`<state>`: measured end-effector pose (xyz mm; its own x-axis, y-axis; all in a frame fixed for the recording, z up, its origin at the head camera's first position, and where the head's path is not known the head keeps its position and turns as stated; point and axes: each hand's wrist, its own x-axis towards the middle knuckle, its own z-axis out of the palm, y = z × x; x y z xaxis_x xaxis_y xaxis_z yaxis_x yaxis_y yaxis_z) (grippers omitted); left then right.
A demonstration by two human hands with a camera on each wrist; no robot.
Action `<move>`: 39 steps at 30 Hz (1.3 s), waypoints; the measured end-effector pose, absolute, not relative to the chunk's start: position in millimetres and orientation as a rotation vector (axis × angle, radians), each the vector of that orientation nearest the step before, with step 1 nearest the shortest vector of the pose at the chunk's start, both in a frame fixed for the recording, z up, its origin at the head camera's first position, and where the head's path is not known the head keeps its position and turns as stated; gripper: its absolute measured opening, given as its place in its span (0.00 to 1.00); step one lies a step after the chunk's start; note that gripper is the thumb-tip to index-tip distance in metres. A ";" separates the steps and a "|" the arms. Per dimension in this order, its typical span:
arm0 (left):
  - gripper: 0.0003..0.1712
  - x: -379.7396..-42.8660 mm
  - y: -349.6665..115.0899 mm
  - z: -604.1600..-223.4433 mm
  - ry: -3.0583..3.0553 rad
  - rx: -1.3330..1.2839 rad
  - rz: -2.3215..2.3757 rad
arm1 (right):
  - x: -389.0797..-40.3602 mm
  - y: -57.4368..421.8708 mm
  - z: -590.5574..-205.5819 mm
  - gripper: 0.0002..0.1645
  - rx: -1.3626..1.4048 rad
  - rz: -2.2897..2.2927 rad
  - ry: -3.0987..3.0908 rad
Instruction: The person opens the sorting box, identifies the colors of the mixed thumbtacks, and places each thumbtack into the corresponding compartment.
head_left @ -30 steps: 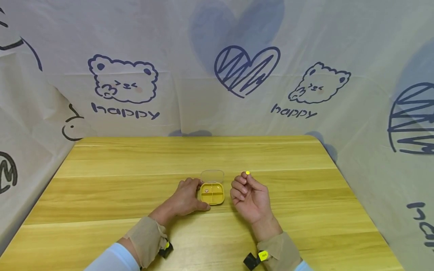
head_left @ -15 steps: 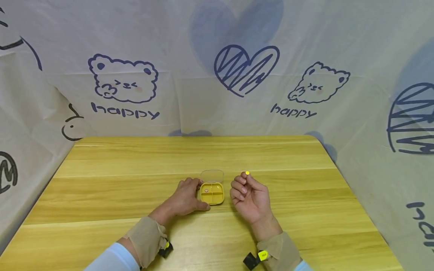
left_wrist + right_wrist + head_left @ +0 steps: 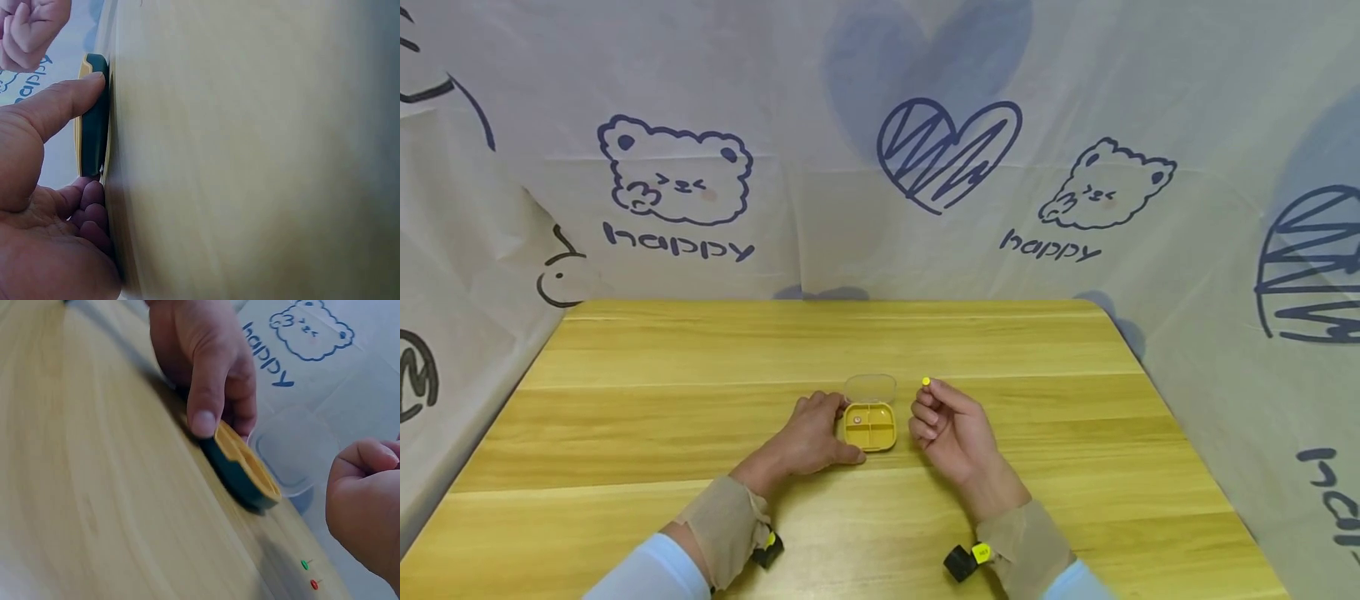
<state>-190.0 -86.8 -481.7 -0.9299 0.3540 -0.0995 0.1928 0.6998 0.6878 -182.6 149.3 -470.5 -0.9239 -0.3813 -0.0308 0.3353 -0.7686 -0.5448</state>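
Note:
A yellow four-compartment pill box [image 3: 870, 427], dark green underneath, lies on the table with its clear lid [image 3: 870, 388] raised at the back. One small round pale item [image 3: 857, 421] with a dark centre sits in its back left compartment. My left hand [image 3: 808, 437] holds the box from the left, thumb [image 3: 69, 100] on the near side and fingers at the far side. To the right of the box, my right hand [image 3: 955, 429] pinches a yellow thumbtack [image 3: 926, 382] between thumb and forefinger, its round head showing. The other right fingers are curled.
In the right wrist view, a green thumbtack [image 3: 305, 564] and a red thumbtack [image 3: 314, 584] lie on the wooden table [image 3: 700, 350] beneath my right hand. A printed cloth [image 3: 820, 208] hangs behind the table's far edge.
My right hand has shifted slightly left toward the pill box, carrying the yellow thumbtack. The left hand and the box stay in place.

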 end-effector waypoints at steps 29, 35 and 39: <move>0.44 -191.5 -87.4 -482.3 2.701 0.458 1.041 | -205.7 132.3 -462.1 0.10 -0.174 -1.564 2.582; 0.44 -191.1 -87.1 -483.2 2.702 0.462 1.043 | -202.6 122.4 -456.9 0.07 -0.331 -1.196 2.806; 0.44 -190.5 -87.7 -483.4 2.699 0.456 1.039 | -201.6 118.0 -456.5 0.09 -0.403 -0.996 2.895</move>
